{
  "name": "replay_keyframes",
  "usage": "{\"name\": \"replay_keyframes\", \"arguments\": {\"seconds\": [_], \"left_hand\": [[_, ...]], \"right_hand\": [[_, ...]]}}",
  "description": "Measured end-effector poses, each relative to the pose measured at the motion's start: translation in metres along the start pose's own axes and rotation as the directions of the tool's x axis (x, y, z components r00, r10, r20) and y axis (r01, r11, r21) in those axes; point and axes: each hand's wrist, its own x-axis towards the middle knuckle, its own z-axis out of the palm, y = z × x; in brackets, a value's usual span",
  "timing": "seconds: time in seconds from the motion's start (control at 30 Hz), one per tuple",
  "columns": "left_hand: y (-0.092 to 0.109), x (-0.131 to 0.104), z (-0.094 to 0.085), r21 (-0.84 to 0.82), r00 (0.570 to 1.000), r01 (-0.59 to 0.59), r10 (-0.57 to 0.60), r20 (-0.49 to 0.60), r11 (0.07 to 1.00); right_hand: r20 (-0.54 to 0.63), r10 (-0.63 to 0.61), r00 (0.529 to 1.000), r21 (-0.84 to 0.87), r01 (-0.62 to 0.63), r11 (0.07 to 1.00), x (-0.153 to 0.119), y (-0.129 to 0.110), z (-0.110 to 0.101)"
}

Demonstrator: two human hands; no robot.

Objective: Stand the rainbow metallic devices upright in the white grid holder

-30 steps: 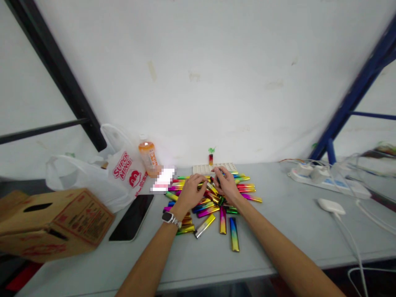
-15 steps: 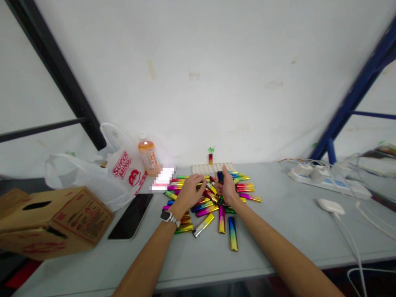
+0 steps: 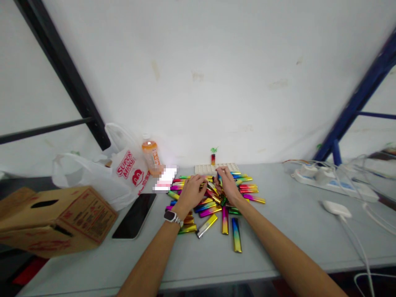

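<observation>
Shiny lighters in metallic rainbow colours [image 3: 208, 211] lie in a loose pile on the grey table. Bent over the left part of that pile is my left hand [image 3: 194, 192], fingertips curled together; what is between them is hidden. My right hand [image 3: 228, 184] is wrapped round a blue lighter [image 3: 220, 179], held above the pile's right part. Just behind the hands lies a white tray with rows of holes [image 3: 202, 168]. One red and gold lighter [image 3: 213, 160] stands upright at its back edge. A blue-to-yellow lighter [image 3: 236, 236] lies apart at the front.
On the left are a cardboard box [image 3: 77, 214], a black phone [image 3: 135, 216], a white plastic bag [image 3: 120, 194] and an orange drink bottle [image 3: 150, 154]. A white power strip [image 3: 335, 184] with cables and a white charger [image 3: 337, 209] lie right. A wall closes off the back.
My right hand has tilted, with the lighter in it now turned and less visible. My left hand stays over the pile. The whole view has shifted slightly.
</observation>
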Motion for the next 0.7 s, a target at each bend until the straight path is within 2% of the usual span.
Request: {"name": "replay_keyframes", "arguments": {"seconds": [0.07, 0.13, 0.2, 0.27, 0.33, 0.47, 0.6, 0.7], "left_hand": [[-0.002, -0.001, -0.001, 0.056, 1.0, 0.028, -0.028, 0.002, 0.998], [-0.006, -0.001, -0.002, 0.082, 0.999, 0.04, -0.041, 0.012, 0.996], [-0.01, -0.001, -0.003, 0.085, 0.998, 0.05, -0.053, 0.03, 0.995], [-0.014, 0.001, -0.004, 0.083, 0.997, 0.061, -0.065, 0.043, 0.995], [-0.017, 0.002, -0.005, 0.083, 0.996, 0.069, -0.073, 0.047, 0.994], [-0.022, 0.002, -0.003, 0.09, 0.996, 0.08, -0.083, 0.033, 0.993], [-0.029, 0.001, -0.002, 0.091, 0.995, 0.095, -0.094, -0.01, 0.991], [-0.035, 0.001, -0.001, 0.078, 0.993, 0.117, -0.117, 0.004, 0.99]], "right_hand": [[0.022, -0.108, 0.994, -0.105, 0.11, 0.988, 0.005, 0.002, -0.004], [0.039, -0.225, 0.974, -0.267, 0.227, 0.937, 0.012, 0.003, -0.011], [0.037, -0.342, 0.939, -0.453, 0.321, 0.832, 0.02, 0.002, -0.018], [0.041, -0.414, 0.909, -0.589, 0.357, 0.725, 0.029, -0.001, -0.023], [0.062, -0.422, 0.905, -0.648, 0.358, 0.672, 0.04, -0.005, -0.025], [0.119, -0.412, 0.903, -0.678, 0.377, 0.631, 0.07, -0.011, -0.025], [0.222, -0.43, 0.875, -0.764, 0.43, 0.481, 0.101, -0.008, -0.024], [0.257, -0.395, 0.882, -0.824, 0.413, 0.388, 0.118, -0.004, -0.025]]}}
